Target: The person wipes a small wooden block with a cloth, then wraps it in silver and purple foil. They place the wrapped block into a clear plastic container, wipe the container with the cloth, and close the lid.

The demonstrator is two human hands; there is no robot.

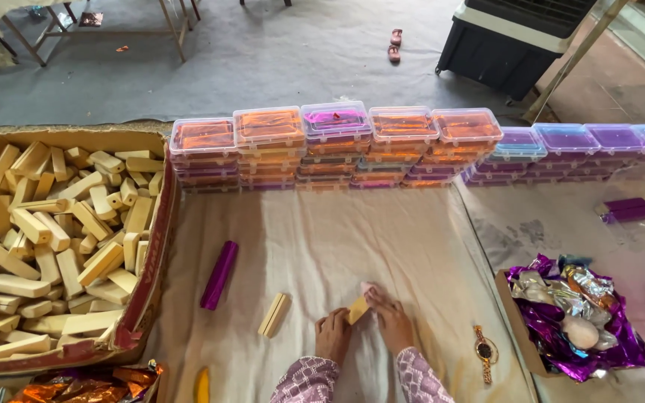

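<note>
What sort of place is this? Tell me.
Probably an informal floor-level packing workshop: a cardboard box heaped with pale wooden blocks, stacked clear lidded containers, and both hands working one block on a cloth.

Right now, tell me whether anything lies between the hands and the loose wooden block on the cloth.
Nothing visible does. The left hand and right hand hold a small tan block; the loose wooden block lies just to their left, with only bare white cloth between. The purple wrapped bar lies farther left, beyond it.

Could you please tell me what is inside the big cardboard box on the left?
The cardboard box holds a heap of pale wooden blocks; its bottom is covered by them.
</note>
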